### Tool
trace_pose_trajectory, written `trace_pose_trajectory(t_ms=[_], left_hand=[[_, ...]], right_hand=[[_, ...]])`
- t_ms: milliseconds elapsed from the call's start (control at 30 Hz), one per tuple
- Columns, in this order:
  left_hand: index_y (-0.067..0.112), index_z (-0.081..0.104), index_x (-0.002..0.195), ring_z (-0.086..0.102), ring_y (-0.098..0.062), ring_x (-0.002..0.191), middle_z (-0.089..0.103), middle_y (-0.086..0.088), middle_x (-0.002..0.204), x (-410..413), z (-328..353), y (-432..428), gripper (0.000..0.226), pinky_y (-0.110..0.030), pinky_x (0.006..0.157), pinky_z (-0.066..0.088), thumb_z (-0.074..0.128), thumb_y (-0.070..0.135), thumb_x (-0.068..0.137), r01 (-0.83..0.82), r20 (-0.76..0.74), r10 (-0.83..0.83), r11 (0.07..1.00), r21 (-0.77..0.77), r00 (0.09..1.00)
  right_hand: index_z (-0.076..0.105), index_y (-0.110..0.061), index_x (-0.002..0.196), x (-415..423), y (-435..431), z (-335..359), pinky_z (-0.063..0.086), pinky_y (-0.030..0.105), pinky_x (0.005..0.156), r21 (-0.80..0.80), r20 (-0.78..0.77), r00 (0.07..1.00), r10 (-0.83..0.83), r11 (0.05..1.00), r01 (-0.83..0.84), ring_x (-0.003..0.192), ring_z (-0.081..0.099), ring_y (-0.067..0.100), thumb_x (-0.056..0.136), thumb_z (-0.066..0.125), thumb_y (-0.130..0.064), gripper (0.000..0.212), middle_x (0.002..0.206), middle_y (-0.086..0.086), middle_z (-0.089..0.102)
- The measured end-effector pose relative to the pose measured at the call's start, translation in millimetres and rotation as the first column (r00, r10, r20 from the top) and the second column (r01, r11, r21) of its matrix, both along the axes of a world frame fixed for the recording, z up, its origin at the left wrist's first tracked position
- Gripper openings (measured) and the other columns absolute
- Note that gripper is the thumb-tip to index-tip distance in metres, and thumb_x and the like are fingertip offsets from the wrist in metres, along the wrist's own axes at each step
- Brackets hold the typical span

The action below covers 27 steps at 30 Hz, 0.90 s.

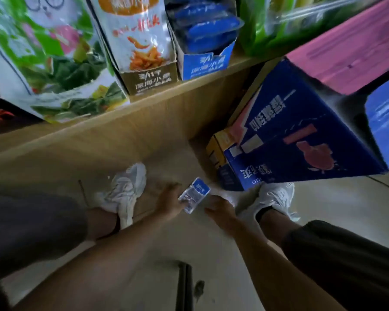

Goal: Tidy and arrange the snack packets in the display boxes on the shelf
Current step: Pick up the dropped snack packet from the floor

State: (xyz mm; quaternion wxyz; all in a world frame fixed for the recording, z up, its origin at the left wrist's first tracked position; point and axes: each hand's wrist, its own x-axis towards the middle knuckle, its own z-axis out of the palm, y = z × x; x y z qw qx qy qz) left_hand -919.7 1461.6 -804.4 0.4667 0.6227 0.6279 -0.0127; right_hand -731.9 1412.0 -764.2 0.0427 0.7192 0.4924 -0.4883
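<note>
A small blue-and-white snack packet [194,194] is down at floor level between my two hands. My left hand [168,202] holds it, fingers at its lower left edge. My right hand [220,209] is just to the right of the packet, back up and fingers hidden; I cannot tell whether it touches the packet. Up on the wooden shelf [144,104] stand the display boxes: a blue one [202,63] with blue packets [211,28], a brown one [152,80] with white-and-orange packets [139,30], and a green-and-white one [58,63] at the left.
A large dark blue carton [301,142] sits tilted at the right, under a pink box [346,41]. My white shoes [124,189] [276,198] flank the hands on the pale floor. A dark rod [184,286] lies near the bottom edge.
</note>
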Motion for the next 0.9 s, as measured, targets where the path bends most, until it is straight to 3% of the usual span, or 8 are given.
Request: trace_pose_trajectory(t_ms=[100,233,333,433,533,633,800,900], left_hand=[[0.023,0.047,0.072,0.056,-0.019,0.066,0.058,0.002,0.07,6,-39,-11,0.032,-0.032,0.057,0.041,0.076,0.017,0.059,-0.119,0.065,0.124,0.99,-0.07,0.99],[0.025,0.067,0.087,0.066,-0.022,0.079,0.073,-0.004,0.085,15,-65,-21,0.029,-0.046,0.08,0.058,0.073,0.021,0.06,-0.199,0.183,0.249,0.946,-0.256,0.951],[0.018,0.076,0.103,0.064,-0.018,0.091,0.073,-0.002,0.09,31,-2,-15,0.033,-0.034,0.091,0.05,0.075,0.01,0.071,-0.077,0.305,0.224,0.901,-0.428,0.926],[0.019,0.079,0.092,0.066,-0.013,0.097,0.075,-0.001,0.097,24,26,-11,0.014,-0.033,0.096,0.049,0.073,0.011,0.083,0.055,0.303,0.089,0.897,-0.438,0.949],[0.038,0.074,0.077,0.069,-0.011,0.092,0.076,0.009,0.092,0,59,4,0.013,-0.038,0.092,0.055,0.068,0.027,0.08,0.108,0.193,-0.055,0.954,-0.279,0.98],[0.034,0.076,0.093,0.066,-0.005,0.09,0.072,0.016,0.094,-13,109,17,0.015,-0.026,0.087,0.053,0.066,0.026,0.086,0.314,0.096,-0.303,0.942,-0.119,0.948],[0.03,0.072,0.109,0.064,-0.006,0.094,0.069,0.014,0.102,-30,205,31,0.024,-0.031,0.083,0.053,0.058,0.024,0.09,0.613,-0.072,-0.618,0.748,0.253,0.783],[0.027,0.071,0.109,0.061,-0.015,0.089,0.067,0.008,0.094,-41,255,36,0.024,-0.036,0.077,0.054,0.06,0.025,0.088,0.676,-0.192,-0.697,0.529,0.513,0.69]], right_hand=[[0.056,-0.01,0.131,8,-7,-24,0.042,0.009,0.075,-0.059,-0.17,0.947,-0.272,0.962,0.266,0.1,0.054,0.012,0.094,0.064,-0.009,0.038,0.121,0.003,0.061],[0.062,-0.026,0.112,10,-9,-30,0.048,0.024,0.071,-0.131,-0.33,0.865,-0.378,0.926,0.355,0.084,0.061,0.014,0.104,0.049,-0.026,0.015,0.101,0.004,0.064],[0.067,-0.012,0.11,8,-2,-20,0.053,0.036,0.077,-0.273,-0.34,0.723,-0.602,0.799,0.536,0.086,0.068,0.024,0.096,0.056,-0.05,0.042,0.098,0.017,0.072],[0.066,-0.009,0.098,11,0,-16,0.053,0.028,0.058,-0.318,-0.345,0.631,-0.695,0.719,0.618,0.063,0.066,0.02,0.098,0.061,-0.028,0.02,0.089,0.017,0.068],[0.061,-0.015,0.097,11,0,-3,0.048,0.014,0.046,-0.231,-0.307,0.686,-0.66,0.751,0.619,0.052,0.063,-0.002,0.099,0.059,-0.016,0.003,0.085,0.003,0.065],[0.059,-0.014,0.094,10,1,20,0.047,0.014,0.045,-0.195,-0.286,0.773,-0.567,0.824,0.532,0.047,0.06,-0.005,0.099,0.057,-0.013,0.006,0.079,-0.001,0.062],[0.066,-0.001,0.101,-1,16,77,0.054,0.044,0.088,-0.035,-0.145,0.953,-0.266,0.964,0.263,0.09,0.069,0.023,0.098,0.058,-0.022,0.022,0.095,0.015,0.069],[0.064,-0.008,0.109,-6,20,129,0.053,0.032,0.08,0.065,-0.092,0.99,-0.109,0.991,0.115,0.089,0.066,0.022,0.099,0.053,-0.025,0.022,0.099,0.01,0.068]])
